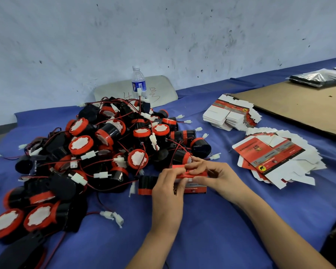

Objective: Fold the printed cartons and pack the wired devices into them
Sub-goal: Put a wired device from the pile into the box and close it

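Observation:
A red, black and white printed carton [195, 186] stands folded on the blue cloth in front of me. My left hand [168, 188] grips its near left side, fingers curled over the top. My right hand [211, 172] pinches the red top flap from the right. A big heap of black and red wired devices [105, 150] with white connectors lies to the left and behind. Flat printed cartons lie fanned at the right [275, 158], and a second stack [231, 115] sits further back.
The blue cloth [202, 230] covers the table. A water bottle [138, 82] stands behind the heap against a grey chair back [163, 88]. A brown cardboard sheet [299, 105] lies at the right, with black plastic-wrapped packs [318, 77] beyond. Loose devices sprawl at the near left [17, 224].

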{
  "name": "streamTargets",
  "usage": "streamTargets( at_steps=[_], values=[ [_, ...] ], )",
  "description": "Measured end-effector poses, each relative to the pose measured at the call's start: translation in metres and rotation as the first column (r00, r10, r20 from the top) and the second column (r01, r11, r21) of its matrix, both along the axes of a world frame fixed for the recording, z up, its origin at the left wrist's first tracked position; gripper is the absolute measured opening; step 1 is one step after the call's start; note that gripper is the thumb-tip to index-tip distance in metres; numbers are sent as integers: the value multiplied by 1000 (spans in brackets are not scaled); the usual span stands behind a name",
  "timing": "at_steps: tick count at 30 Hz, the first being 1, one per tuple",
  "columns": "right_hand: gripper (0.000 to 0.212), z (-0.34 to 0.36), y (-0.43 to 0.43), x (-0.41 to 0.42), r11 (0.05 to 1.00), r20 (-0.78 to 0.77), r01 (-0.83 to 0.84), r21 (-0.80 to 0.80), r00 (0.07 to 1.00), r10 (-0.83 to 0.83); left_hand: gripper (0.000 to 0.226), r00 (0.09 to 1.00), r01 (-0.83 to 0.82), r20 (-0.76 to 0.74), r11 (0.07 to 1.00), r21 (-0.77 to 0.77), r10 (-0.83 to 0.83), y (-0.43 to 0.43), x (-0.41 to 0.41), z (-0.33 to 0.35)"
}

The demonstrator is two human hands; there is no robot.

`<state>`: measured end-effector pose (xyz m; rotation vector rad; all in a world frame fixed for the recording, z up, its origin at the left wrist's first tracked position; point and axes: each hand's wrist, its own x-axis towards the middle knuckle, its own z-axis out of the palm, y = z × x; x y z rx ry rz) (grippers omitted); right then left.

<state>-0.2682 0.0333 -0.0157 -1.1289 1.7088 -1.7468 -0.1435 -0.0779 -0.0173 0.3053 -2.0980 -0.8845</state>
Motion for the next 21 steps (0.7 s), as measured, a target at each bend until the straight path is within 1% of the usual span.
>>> streamTargets(
  at_steps=[2,4,7,9,11,15,17,21],
  values=[
    [18,0,0,-2,1000,45,22,-6,999,-22,21,1000,3,-20,1000,16,-3,0,-1,1],
    [20,0,2,-2,1000,61,27,4,998,-27,19,1000,16,-15,1000,-8,-16,0,-2,0],
    [14,0,4,-6,999,14,-17,46,1000,17,11,1000,28,11,998,-54,-27,-1,-2,-2],
    [7,-3,6,-9,996,-17,-34,80,999,35,10,999,25,26,998,-61,-24,-2,-1,-3],
    [13,-4,9,-12,994,-30,-35,101,999,38,9,999,24,30,998,-62,-22,-3,0,-4],
    [13,-6,13,-9,997,-60,-12,79,998,17,5,999,9,45,996,-90,-5,-7,1,-6],
    [16,-6,15,-4,997,-117,22,71,993,-13,5,998,19,61,996,-82,-14,-9,1,-6],
    [27,-7,21,2,988,-245,87,125,968,-54,8,998,27,66,993,-111,-20,-10,1,-7]
  ],
)
